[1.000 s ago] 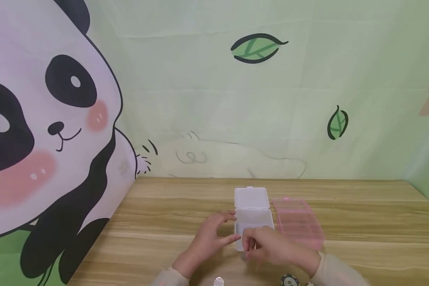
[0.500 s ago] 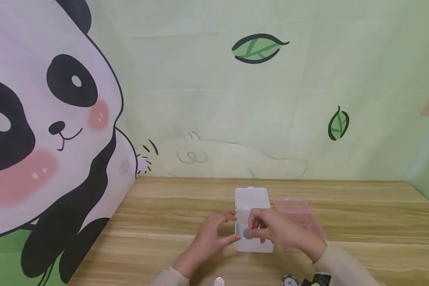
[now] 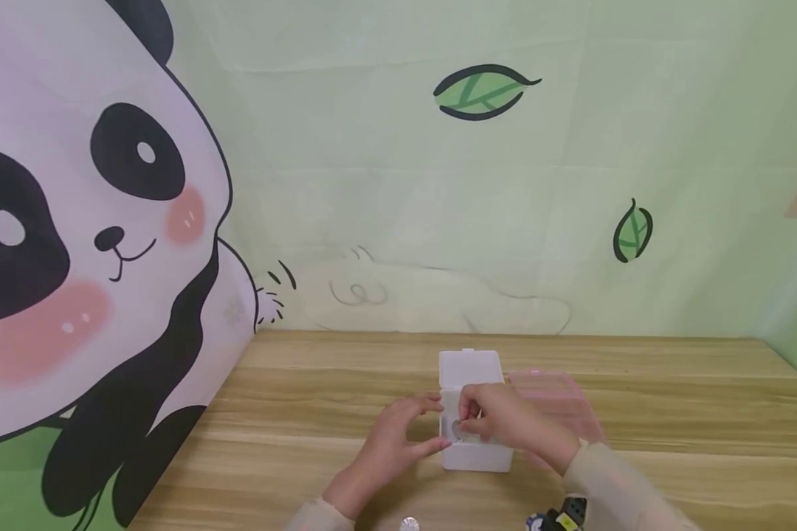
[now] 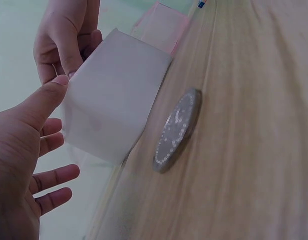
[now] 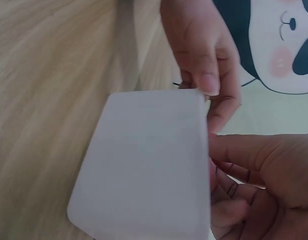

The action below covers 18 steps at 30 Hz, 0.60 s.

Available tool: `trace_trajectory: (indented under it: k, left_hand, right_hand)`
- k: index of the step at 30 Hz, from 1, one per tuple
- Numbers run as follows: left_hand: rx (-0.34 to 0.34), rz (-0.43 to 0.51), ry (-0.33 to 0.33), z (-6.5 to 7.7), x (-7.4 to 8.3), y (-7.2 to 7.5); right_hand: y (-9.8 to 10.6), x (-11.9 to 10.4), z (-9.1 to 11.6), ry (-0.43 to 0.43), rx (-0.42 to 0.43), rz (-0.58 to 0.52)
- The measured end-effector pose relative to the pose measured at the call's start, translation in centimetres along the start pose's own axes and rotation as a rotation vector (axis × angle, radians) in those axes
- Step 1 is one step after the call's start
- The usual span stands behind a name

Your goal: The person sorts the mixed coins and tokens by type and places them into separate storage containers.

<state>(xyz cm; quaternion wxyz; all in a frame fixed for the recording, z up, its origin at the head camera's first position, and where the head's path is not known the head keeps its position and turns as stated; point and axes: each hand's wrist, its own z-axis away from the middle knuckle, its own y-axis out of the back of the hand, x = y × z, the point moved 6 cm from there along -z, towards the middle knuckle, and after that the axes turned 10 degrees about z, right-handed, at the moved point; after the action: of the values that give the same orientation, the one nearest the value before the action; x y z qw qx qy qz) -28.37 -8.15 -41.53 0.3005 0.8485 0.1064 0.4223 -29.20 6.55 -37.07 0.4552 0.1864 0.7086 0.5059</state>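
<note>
A white hinged plastic box (image 3: 476,457) stands on the table with its lid (image 3: 469,368) folded back. My left hand (image 3: 393,441) rests at its left side, thumb and fingers spread along the edge. In the left wrist view that thumb (image 4: 48,100) touches the rim and the outer fingers stay loose. Over the box's opening, my right hand (image 3: 505,418) pinches a silver coin (image 3: 457,430) between thumb and fingers. From the wrists, the box's walls hide its inside. Another silver coin (image 4: 177,132) lies on the wood nearer me.
A translucent pink box (image 3: 564,398) lies right of the white one, partly behind the right arm. Several small items, among them a blue-and-white poker chip (image 3: 535,523) and a black piece (image 3: 575,507), sit at the front edge. A panda-printed cloth (image 3: 372,184) hangs behind the table.
My right hand has lifted the coin from the box's front edge and brought it back over the opening, lowering slightly into it. The left hand has stayed at the box's side.
</note>
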Motion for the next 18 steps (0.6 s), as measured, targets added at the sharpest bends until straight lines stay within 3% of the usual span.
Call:
trace_trajectory:
  k: [9, 18]
  left_hand:
    - [0.007, 0.003, -0.019, 0.0, 0.0, 0.0]
    - [0.010, -0.003, -0.025, 0.0, 0.0, 0.0]
  right_hand:
    - [-1.4, 0.4, -0.8, -0.094, -0.016, 0.182]
    - [-2.2, 0.6, -1.3, -0.073, -0.012, 0.293]
